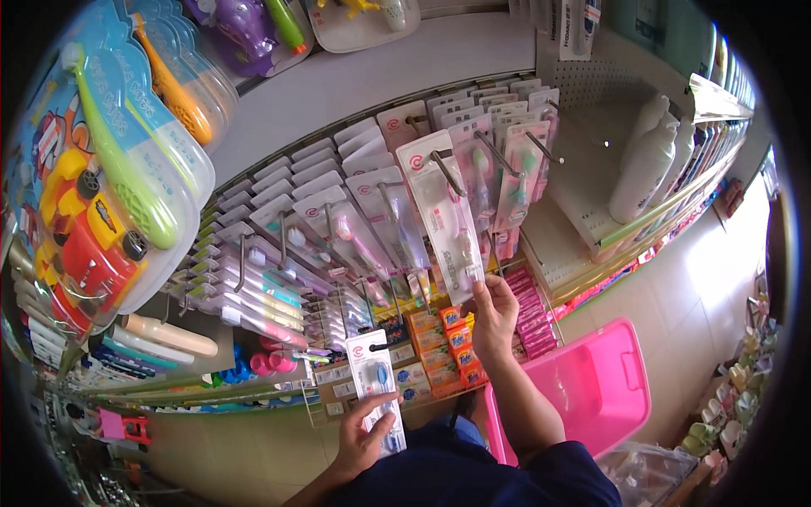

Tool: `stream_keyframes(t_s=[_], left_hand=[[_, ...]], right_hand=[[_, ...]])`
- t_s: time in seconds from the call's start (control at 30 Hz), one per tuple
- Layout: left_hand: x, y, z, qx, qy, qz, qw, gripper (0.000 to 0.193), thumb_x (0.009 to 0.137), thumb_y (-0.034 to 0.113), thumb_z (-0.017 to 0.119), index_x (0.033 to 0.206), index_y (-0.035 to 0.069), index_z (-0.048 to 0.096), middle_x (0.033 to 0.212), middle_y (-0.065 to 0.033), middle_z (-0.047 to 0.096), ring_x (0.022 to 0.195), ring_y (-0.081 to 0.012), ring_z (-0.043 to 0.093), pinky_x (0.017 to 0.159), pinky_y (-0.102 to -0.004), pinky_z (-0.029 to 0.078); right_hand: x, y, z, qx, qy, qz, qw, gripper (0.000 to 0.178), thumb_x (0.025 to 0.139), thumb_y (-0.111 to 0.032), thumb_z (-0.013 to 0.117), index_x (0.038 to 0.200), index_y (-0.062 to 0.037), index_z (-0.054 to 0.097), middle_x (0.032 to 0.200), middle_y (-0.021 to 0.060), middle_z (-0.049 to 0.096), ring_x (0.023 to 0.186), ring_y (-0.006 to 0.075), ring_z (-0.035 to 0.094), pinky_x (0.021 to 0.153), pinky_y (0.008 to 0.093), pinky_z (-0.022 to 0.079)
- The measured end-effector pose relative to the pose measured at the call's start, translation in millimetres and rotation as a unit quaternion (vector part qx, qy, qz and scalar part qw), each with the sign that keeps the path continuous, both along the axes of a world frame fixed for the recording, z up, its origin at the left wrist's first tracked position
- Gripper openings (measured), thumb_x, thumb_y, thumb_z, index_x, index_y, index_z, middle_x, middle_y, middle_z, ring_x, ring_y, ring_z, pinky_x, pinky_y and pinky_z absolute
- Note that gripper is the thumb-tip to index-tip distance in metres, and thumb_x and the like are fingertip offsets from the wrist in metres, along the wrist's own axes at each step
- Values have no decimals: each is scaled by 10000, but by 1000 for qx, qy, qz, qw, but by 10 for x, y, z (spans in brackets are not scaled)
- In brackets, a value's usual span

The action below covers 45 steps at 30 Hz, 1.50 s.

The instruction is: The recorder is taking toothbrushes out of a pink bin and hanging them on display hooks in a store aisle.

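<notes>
My left hand [368,433] grips a packaged toothbrush [372,372] with a white card and a blue brush, low in front of my body. Its upper end leans toward the rack. Higher and to the right, my right hand [494,317] pinches the bottom end of another toothbrush pack [443,215], long and clear with a pale brush inside. A metal hook [449,176] runs by the top of that pack; whether the pack is still threaded on it I cannot tell. Rows of similar toothbrush packs [342,228] hang on hooks to the left.
A pink plastic bin [623,359] stands at the lower right, beside my right forearm. Orange soap boxes [460,346] are stacked below the hooks. White pump bottles [646,165] stand on a right-hand shelf. Large toy-like toothbrush packs [118,160] jut out at the near left.
</notes>
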State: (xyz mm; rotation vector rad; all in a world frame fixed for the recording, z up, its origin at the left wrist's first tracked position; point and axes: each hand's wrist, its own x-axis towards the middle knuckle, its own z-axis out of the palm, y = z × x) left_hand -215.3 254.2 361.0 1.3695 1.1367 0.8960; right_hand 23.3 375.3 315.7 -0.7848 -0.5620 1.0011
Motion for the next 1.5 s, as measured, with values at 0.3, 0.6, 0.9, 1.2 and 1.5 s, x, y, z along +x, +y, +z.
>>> stream_keyframes(t_s=[0.3, 0.6, 0.9, 1.2, 1.5], left_hand=[[-89, -84, -37, -22, -23, 33, 999, 292, 899, 13, 568, 1186, -7, 620, 1148, -129, 650, 1107, -185, 576, 965, -301, 417], [-72, -50, -69, -24, -23, 10, 999, 293, 898, -16, 536, 1180, -8, 613, 1207, -145, 622, 1128, -208, 579, 980, -317, 417], [-5, 104, 56, 102, -92, -47, 989, 433, 860, 117, 662, 1245, -52, 558, 1268, -207, 581, 1243, -299, 515, 1069, -408, 354], [367, 500, 406, 290, 52, -153, 943, 535, 842, 250, 735, 1295, 29, 555, 1390, -272, 429, 1264, -407, 471, 1026, -455, 398], [460, 401, 280, 259, 80, -143, 952, 395, 838, 169, 724, 1176, -2, 613, 1446, -231, 353, 1260, -369, 487, 998, -448, 444]], right_hand=[[-237, 593, 76, -82, 86, -86, 989, 265, 874, -219, 739, 951, -11, 593, 730, 9, 618, 583, 73, 559, 488, 214, 445], [-278, 732, 153, -123, 88, -91, 984, 274, 879, -225, 727, 1016, -12, 622, 779, -5, 588, 626, 69, 524, 502, 222, 452], [-361, -842, -172, 23, -302, 238, 923, 385, 951, -342, 607, 1037, 33, 629, 998, 97, 635, 954, 169, 602, 818, 312, 474], [-411, -1072, -248, -1, -22, 251, 968, 232, 896, -85, 692, 1063, 10, 561, 913, 64, 652, 825, 110, 623, 723, 258, 514], [163, -451, -61, 28, -79, 124, 989, 206, 895, -9, 658, 1050, 14, 524, 882, 78, 642, 721, 123, 616, 639, 268, 528]])
